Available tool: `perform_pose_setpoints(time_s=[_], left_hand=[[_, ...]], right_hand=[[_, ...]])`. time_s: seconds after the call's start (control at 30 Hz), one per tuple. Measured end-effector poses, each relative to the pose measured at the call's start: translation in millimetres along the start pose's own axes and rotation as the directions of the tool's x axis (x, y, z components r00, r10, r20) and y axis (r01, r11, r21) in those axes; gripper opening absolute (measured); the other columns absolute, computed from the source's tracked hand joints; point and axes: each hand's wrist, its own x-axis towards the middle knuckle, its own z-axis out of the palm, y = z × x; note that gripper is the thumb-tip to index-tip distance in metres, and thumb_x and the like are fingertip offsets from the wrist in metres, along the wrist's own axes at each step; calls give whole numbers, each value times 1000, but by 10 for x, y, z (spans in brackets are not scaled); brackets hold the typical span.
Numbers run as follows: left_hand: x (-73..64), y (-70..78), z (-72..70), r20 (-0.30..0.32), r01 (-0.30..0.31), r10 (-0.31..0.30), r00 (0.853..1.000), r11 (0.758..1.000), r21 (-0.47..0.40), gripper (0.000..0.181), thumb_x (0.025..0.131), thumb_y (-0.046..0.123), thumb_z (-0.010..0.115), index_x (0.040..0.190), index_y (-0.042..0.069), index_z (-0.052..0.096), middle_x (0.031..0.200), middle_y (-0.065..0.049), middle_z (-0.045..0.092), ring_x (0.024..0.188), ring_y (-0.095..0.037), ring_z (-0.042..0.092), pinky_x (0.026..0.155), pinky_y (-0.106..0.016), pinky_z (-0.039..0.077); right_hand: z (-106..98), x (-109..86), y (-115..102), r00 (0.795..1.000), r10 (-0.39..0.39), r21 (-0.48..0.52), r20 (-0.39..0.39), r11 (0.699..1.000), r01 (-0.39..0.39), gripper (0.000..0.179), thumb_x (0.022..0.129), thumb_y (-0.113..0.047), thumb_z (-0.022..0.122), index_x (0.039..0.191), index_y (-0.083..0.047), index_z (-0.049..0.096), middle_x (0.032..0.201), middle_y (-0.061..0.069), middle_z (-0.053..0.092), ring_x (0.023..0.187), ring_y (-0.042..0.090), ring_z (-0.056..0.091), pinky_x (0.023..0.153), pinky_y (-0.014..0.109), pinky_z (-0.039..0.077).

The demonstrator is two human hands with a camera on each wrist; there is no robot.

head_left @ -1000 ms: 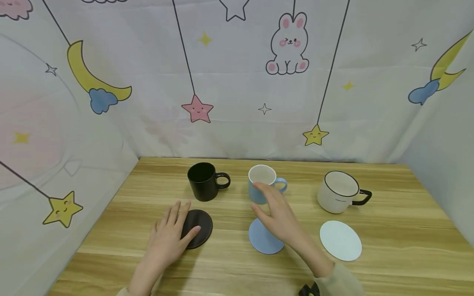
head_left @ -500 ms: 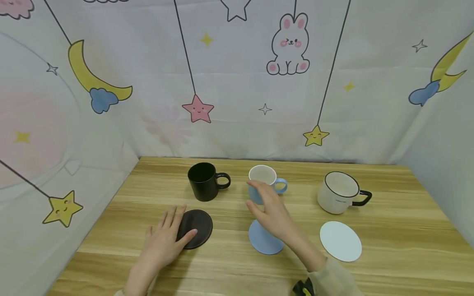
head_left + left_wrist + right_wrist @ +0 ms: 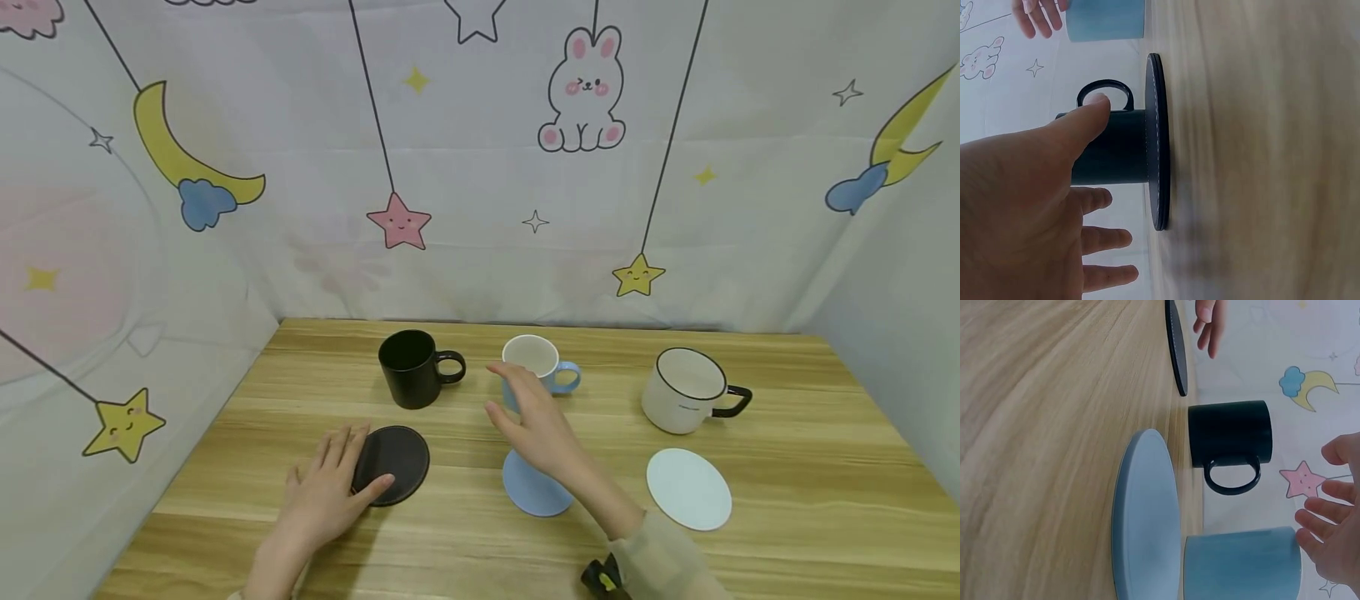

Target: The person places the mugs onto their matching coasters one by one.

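Observation:
My left hand (image 3: 324, 490), its fingers spread, hovers at the left edge of a round black coaster (image 3: 401, 463) with stitched edging. Behind that coaster stands a black mug (image 3: 412, 379), handle to the right. In the middle, my right hand (image 3: 542, 423) is held up with thumb and fingers apart. It overlaps a light blue mug (image 3: 531, 354) and the near-round blue coaster (image 3: 534, 493) in the head view. The right wrist view has the blue mug (image 3: 1241, 565) beside the fingertips and the blue coaster (image 3: 1147, 519) flat on the table. Neither hand holds anything.
A white mug (image 3: 678, 400) with a black rim and black handle stands at the right, a white coaster (image 3: 688, 490) in front of it. The wooden table (image 3: 442, 550) ends at a patterned cloth backdrop (image 3: 465, 150). A small black object (image 3: 602, 577) sits by the right sleeve.
Both hands have drifted a little to the left; the left one has also come slightly nearer the body, uncovering more of the black coaster. Mugs and coasters have stayed in place.

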Motion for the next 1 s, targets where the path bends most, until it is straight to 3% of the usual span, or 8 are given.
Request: perform_pose_setpoints(time_s=[0.33, 0.63, 1.0], left_hand=[[-20, -54, -10, 25, 2, -3, 1000, 999, 32, 96, 83, 75, 47, 153, 14, 24, 157, -23, 22, 143, -50, 19, 97, -83, 16], [-41, -111, -15, 8, -1, 0, 1000, 999, 45, 95, 82, 74, 50, 152, 14, 27, 157, -22, 24, 141, -51, 22, 97, -83, 16], [-58, -125, -47, 64, -4, 2, 998, 1000, 30, 97, 82, 73, 52, 153, 13, 25, 157, -24, 22, 141, -52, 21, 96, -84, 16]], right_hand=[[73, 93, -23, 1000, -12, -6, 11, 1000, 12, 49, 95, -21, 60, 142, -15, 44, 143, 4, 50, 134, 23, 45, 108, 46, 41], [135, 232, -53, 999, 4, 9, 33, 1000, -4, 47, 97, -26, 56, 141, -14, 45, 143, 6, 50, 135, 23, 44, 109, 45, 39], [239, 342, -22, 997, 50, 41, 59, 998, -52, 50, 96, -26, 58, 142, -10, 44, 145, 6, 49, 136, 26, 44, 112, 46, 37]])
